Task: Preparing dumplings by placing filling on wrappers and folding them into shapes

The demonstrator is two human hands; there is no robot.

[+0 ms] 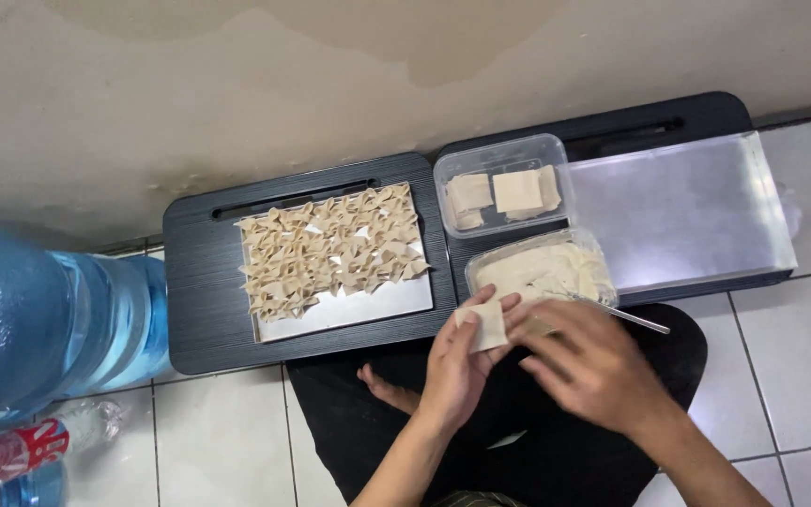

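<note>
The left hand (457,361) was cupped palm-up and held a square dough wrapper (482,324) flat across its fingers, just in front of the tabletop (201,310) edge. The right hand (593,361) was closed narrowly on a metal utensil (635,320), its tip blurred at the wrapper; whether it carried filling could not be told. The tub of pale filling (542,270) stood just beyond both hands, with a clear box of spare wrappers (504,192) behind it. Folded pieces (330,249) crowded the left tray (349,308); the right tray (678,211) lay bare.

In my judgement the step was filling. It would be done well with a small portion set centrally, edges kept clean for sealing, and the wrapper supported level throughout.
</note>
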